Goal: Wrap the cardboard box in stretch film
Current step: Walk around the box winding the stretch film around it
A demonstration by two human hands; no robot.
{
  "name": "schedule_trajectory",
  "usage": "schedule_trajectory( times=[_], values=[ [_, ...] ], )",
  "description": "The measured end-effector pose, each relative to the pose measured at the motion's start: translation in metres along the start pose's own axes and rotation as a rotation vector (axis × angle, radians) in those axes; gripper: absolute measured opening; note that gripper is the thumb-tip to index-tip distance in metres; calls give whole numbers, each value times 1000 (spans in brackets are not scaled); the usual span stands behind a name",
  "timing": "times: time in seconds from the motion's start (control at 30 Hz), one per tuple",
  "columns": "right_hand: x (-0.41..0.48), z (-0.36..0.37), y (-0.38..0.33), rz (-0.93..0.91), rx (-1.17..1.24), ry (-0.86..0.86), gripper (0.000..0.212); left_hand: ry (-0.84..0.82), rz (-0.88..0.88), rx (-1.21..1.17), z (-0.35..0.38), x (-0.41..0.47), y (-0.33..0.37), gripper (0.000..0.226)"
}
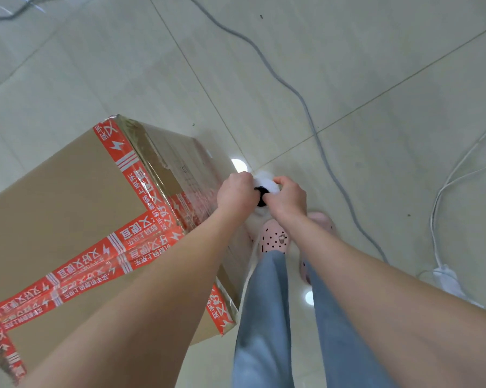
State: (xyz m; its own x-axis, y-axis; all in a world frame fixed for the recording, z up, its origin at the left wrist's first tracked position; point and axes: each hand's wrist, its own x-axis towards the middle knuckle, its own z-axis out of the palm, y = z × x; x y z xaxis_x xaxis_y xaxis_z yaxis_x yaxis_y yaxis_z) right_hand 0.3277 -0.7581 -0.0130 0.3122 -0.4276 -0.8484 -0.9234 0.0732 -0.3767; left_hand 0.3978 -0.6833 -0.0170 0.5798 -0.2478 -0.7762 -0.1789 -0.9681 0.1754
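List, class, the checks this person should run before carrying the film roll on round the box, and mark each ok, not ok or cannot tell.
1. Both hands on the roll: left hand and right hand grip it. Ok.
2. Film lying on the box side: ok.
3. Film anchored firmly: cannot tell.
4. Walking path free: grey cable and white cable cross the floor. Not ok.
5. Box top covered: not ok.

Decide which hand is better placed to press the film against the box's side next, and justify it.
Probably the left hand: it grips the film roll on the side nearest the cardboard box, right beside its film-covered face. The right hand holds the roll's far side, away from the box.
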Motion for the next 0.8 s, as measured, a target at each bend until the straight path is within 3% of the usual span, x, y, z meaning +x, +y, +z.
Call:
schedule_trajectory(
  times=[0.17,0.33,0.43,0.53,0.67,0.8],
  values=[
    [9,-3,-17,-106,-118,13,40,92,-60,-99,-8,0,3,13],
    [17,-5,-41,-233,-91,16,38,196,-253,-358,-19,14,-8,24],
    [21,-1,-46,-162,-43,-39,40,123,-298,-433,-28,15,-10,26],
    [25,2,-48,-71,1,-68,45,102,-187,-242,-34,18,-5,20],
    [31,1,-48,-82,-23,-75,37,128,39,70,-42,31,10,51],
    [36,-1,-49,-154,-109,-38,35,116,46,229,-51,42,15,27]
  ],
)
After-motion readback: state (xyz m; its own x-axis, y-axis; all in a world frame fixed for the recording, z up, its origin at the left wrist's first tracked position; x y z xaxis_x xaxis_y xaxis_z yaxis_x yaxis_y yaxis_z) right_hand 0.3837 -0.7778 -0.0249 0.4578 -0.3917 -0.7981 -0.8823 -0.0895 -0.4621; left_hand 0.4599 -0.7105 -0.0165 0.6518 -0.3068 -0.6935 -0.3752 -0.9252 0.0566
